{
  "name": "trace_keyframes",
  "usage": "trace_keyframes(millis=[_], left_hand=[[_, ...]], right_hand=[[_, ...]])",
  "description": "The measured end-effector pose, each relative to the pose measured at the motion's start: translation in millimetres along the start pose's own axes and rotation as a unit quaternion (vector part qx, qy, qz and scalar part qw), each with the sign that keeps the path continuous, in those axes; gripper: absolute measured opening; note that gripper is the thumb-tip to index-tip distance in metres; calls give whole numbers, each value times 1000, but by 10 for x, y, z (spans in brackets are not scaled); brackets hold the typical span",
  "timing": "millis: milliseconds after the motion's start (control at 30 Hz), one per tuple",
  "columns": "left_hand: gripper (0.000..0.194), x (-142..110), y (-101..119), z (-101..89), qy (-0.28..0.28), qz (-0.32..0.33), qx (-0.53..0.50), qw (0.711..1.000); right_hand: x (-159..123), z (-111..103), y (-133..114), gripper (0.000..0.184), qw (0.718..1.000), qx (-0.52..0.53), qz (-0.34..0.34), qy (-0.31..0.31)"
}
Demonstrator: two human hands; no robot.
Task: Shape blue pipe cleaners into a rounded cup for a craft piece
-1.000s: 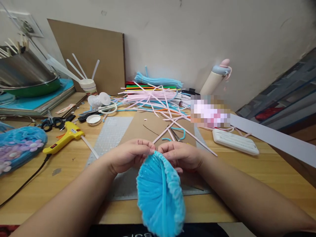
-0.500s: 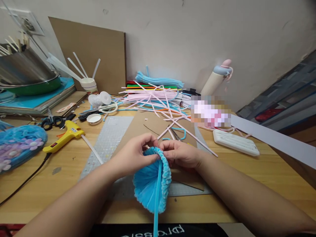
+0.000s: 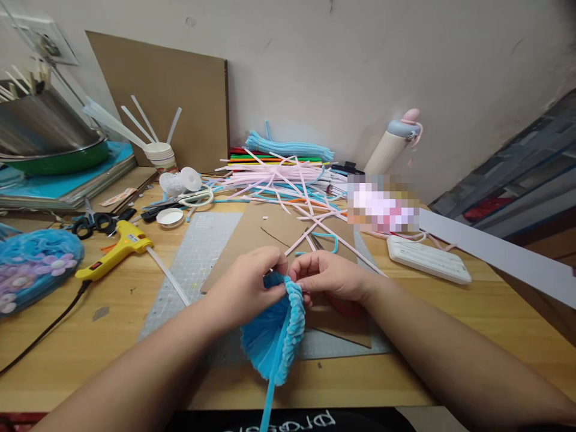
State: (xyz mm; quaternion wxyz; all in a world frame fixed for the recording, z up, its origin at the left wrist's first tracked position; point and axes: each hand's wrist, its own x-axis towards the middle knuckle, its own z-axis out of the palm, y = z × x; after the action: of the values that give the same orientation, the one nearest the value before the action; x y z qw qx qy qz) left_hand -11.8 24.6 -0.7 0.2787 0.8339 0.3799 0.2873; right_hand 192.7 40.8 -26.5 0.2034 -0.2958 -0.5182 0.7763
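While the head camera looked down, the left hand [image 3: 247, 287] had its thumb and fingers clamped on the top of a fuzzy blue cap [image 3: 264, 336], and the right hand [image 3: 332, 278] pinched the rim just beside them. The cap hung below the fingertips, a blue strip [image 3: 269, 399] trailing from it. Beyond the fingers lay cardboard [image 3: 252, 234] and pipe cleaners [image 3: 261, 179]; well left, a glue gun [image 3: 114, 251].

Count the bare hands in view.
2: the left hand and the right hand, both pinching the top edge of the fuzzy, pleated blue piece; no others show.
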Motion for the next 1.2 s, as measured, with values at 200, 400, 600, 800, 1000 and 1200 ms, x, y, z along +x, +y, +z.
trace_keyframes(millis=[200,400,600,800,1000,1200], left_hand=[[12,-21,44,-15,-10,13,-29,999],[10,-29,54,-23,-31,2,-62,998],[6,1,62,-108,-98,-55,-153,982],[17,-13,53,-104,-66,-139,-159,975],[16,-6,35,-107,-53,-132,-114,983],[12,-19,42,-139,-46,-82,-132,987]], right_hand=[[-31,-21,-18,19,997,-60,-40,-14],[-3,8,-5,11,993,-95,-50,-45],[7,99,1,8,992,-85,-82,37],[-17,110,-14,13,986,-85,-112,94],[-115,116,-184,17,871,-429,-210,114],[-113,78,-175,29,961,-200,-150,117]])
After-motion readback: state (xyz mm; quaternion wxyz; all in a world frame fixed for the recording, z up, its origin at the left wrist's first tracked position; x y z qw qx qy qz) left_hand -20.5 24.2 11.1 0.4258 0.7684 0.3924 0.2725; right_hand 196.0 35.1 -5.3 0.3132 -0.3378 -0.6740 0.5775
